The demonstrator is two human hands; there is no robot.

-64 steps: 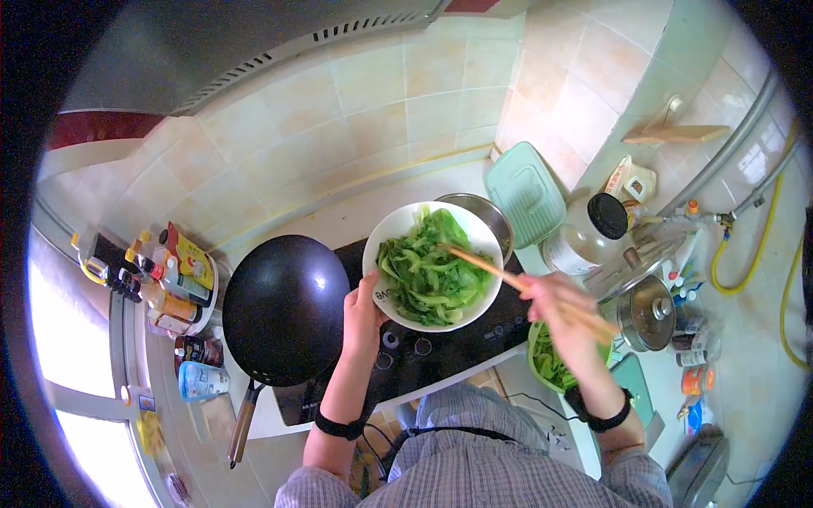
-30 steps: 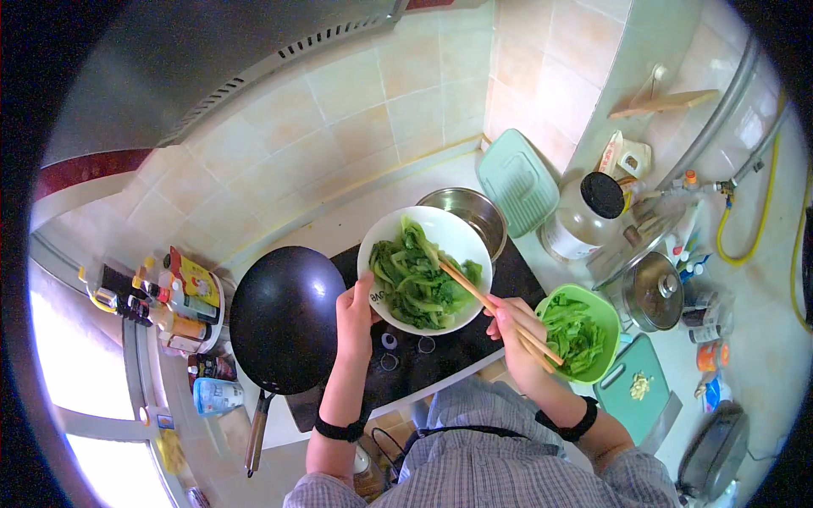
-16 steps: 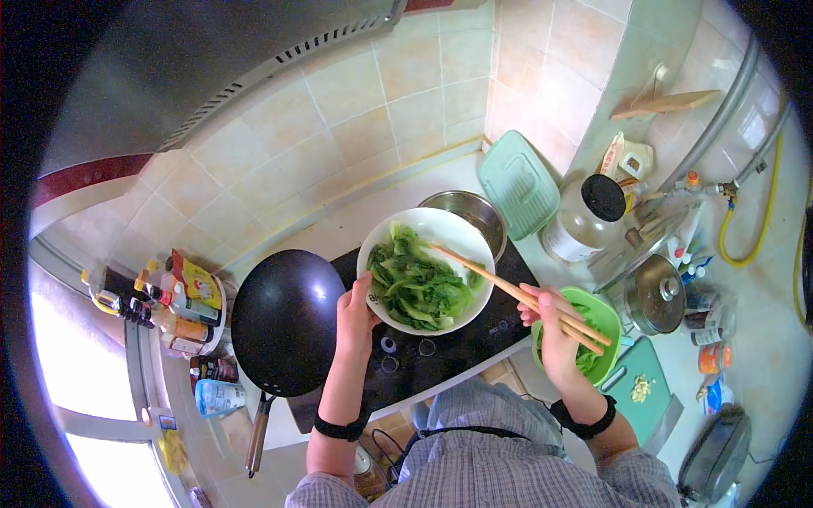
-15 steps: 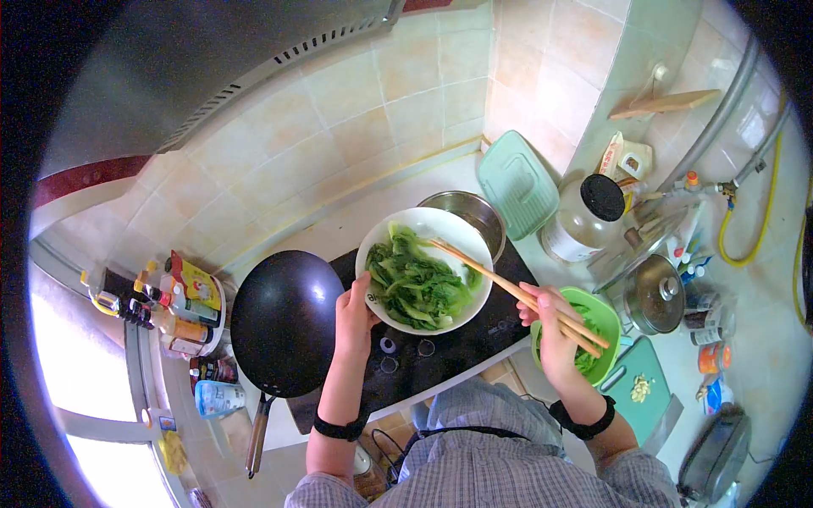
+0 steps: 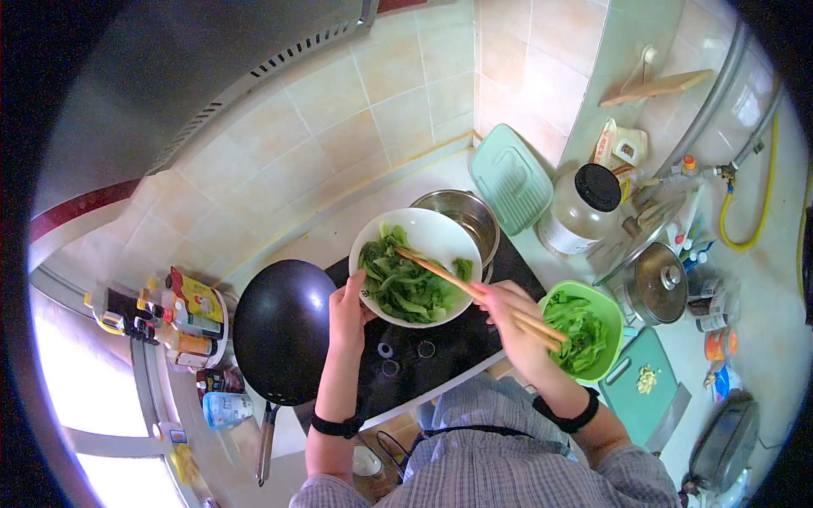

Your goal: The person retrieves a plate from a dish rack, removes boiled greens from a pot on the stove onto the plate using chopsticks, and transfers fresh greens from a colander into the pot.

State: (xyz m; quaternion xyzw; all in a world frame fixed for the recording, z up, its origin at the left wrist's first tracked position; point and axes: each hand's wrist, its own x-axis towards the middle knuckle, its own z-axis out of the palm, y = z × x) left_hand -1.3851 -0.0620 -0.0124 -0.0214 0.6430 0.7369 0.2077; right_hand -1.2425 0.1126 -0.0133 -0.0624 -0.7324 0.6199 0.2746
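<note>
My left hand (image 5: 345,311) grips the rim of a white bowl (image 5: 440,233) and holds it tilted above the black stove. Cooked leafy greens (image 5: 406,284) fill much of the bowl. In my right hand (image 5: 512,317) is a pair of long wooden chopsticks (image 5: 440,271), closed on by the fingers. The chopstick tips rest in among the greens. A metal pot (image 5: 470,216) stands behind the bowl, partly covered by it. Close to my right wrist is a green basin (image 5: 616,317) with paler leafy greens in it.
A black wok (image 5: 284,326) sits at the left on the black stove (image 5: 406,372). Right of the basin lies a teal cutting board (image 5: 627,398) with chopped garlic (image 5: 646,378). A large jar (image 5: 576,212) and a lidded pot (image 5: 656,284) stand at the right; bottles (image 5: 190,322) crowd the left corner.
The chopsticks have moved left, deeper into the greens, and my right hand has shifted left with them, away from over the green basin. The bowl is slightly further left in view.
</note>
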